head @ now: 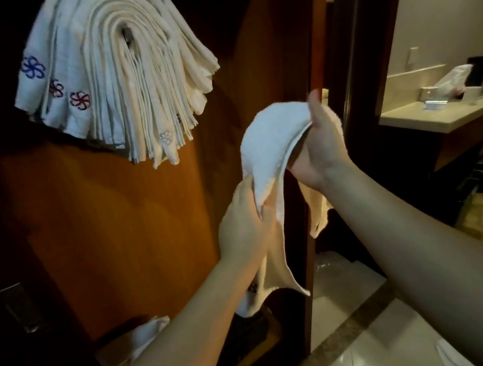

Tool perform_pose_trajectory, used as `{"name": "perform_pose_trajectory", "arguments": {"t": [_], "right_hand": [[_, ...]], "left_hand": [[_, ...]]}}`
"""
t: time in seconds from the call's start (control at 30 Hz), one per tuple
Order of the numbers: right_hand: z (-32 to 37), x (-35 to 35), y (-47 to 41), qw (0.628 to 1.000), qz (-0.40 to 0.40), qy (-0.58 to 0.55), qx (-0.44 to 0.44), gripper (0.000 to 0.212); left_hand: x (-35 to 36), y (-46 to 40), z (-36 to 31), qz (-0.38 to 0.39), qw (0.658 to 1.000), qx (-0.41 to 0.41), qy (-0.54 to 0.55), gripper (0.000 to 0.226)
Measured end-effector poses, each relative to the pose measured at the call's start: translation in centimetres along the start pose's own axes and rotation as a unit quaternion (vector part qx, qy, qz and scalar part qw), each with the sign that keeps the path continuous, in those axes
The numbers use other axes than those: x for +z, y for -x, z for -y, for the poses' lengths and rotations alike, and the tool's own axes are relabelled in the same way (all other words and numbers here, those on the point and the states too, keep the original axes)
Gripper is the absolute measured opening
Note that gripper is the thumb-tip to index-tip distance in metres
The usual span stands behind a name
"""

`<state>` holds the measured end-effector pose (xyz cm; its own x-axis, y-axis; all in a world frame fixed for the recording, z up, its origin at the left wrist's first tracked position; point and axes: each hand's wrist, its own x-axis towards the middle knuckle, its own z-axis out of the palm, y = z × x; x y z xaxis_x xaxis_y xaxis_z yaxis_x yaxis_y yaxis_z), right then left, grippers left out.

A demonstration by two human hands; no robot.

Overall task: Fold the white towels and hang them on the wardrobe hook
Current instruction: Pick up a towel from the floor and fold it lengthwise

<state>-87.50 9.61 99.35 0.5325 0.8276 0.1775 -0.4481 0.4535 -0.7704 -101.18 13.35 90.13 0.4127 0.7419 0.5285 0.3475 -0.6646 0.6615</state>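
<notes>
Both hands hold one white towel (272, 145) in front of the wooden wardrobe door (110, 224). My right hand (317, 142) grips its upper end, with the cloth draped over the fingers. My left hand (242, 222) pinches the towel lower down, and the rest hangs below in loose folds. Up to the left, several folded white towels (121, 75) with flower emblems hang stacked over a hook (127, 35), which shows only as a dark spot inside the folds.
More white cloth (149, 333) lies low by the wardrobe's foot. The door's edge (304, 251) stands just behind the held towel. To the right is a dark door frame (355, 75), a counter (440, 116) with a tissue box, and a tiled floor (359, 320).
</notes>
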Motion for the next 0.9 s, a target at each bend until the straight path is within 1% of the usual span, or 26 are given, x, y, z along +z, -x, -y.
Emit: {"name": "perform_pose_trajectory", "arguments": {"t": [0.07,0.1,0.13,0.17,0.23,0.3,0.33,0.37,0.4,0.43,0.47,0.57,0.6,0.67,0.73,0.8,0.9], "right_hand": [[-0.5,-1.0,-0.1,1.000,0.012,-0.016,-0.016,0.091],[-1.4,-1.9,-0.1,1.000,0.007,-0.002,-0.004,0.106],[-2.5,-2.8,0.1,1.000,0.019,0.007,0.019,0.120],[-3.6,-3.5,0.3,0.998,0.038,0.012,0.045,0.130],[-5.2,-4.4,0.6,0.995,0.063,0.021,0.074,0.135],[-5.8,-4.1,0.7,0.993,0.052,0.059,0.084,0.129],[-6.0,-3.9,0.6,0.992,0.037,0.088,0.087,0.121],[-6.0,-3.4,0.6,0.989,0.028,0.118,0.087,0.108],[-5.9,-2.9,0.6,0.986,0.023,0.142,0.081,0.093],[-5.9,-2.6,0.4,0.984,0.016,0.160,0.074,0.082],[-5.8,-2.2,0.4,0.984,0.008,0.168,0.065,0.079],[-5.0,-1.4,0.3,0.985,-0.029,0.170,0.015,0.091],[-4.6,-1.2,0.4,0.984,-0.045,0.171,-0.002,0.087],[-3.7,-1.5,-0.1,0.982,-0.071,0.174,-0.023,0.076],[-2.7,-1.9,-0.4,0.978,-0.082,0.188,-0.034,0.075],[-1.9,-2.1,-0.6,0.975,-0.088,0.201,-0.046,0.074],[-1.4,-2.6,-0.9,0.969,-0.115,0.210,-0.051,0.072]], "left_hand": [[-0.6,-0.8,-0.4,-0.021,0.999,0.030,0.029,0.044],[-0.7,-1.1,-0.3,-0.029,0.998,0.051,0.037,0.037],[-0.7,-1.3,-0.1,-0.034,0.996,0.067,0.040,0.030],[-0.6,-1.3,0.1,-0.035,0.996,0.075,0.036,0.025],[-0.1,-1.0,0.9,-0.023,0.997,0.077,0.014,0.022],[0.2,-0.7,1.6,-0.020,0.997,0.080,0.003,0.023],[0.2,-0.7,1.7,-0.022,0.996,0.082,0.008,0.022],[0.2,-0.8,1.7,-0.026,0.996,0.084,0.007,0.020],[0.1,-1.0,1.7,-0.030,0.996,0.087,-0.008,0.020],[0.2,-1.1,1.6,-0.032,0.995,0.087,-0.034,0.021],[0.2,-1.2,1.7,-0.028,0.995,0.076,-0.058,0.025],[0.7,-0.8,2.8,0.002,0.995,0.006,-0.101,0.027],[0.8,-0.6,3.5,0.011,0.992,-0.011,-0.127,0.024],[0.8,-0.4,5.4,0.021,0.984,-0.028,-0.178,0.015],[0.6,-0.8,7.3,0.016,0.979,-0.047,-0.199,0.009],[0.1,-1.4,8.8,0.014,0.977,-0.059,-0.204,0.007],[-0.6,-2.4,10.5,0.021,0.975,-0.050,-0.216,0.007]]}}
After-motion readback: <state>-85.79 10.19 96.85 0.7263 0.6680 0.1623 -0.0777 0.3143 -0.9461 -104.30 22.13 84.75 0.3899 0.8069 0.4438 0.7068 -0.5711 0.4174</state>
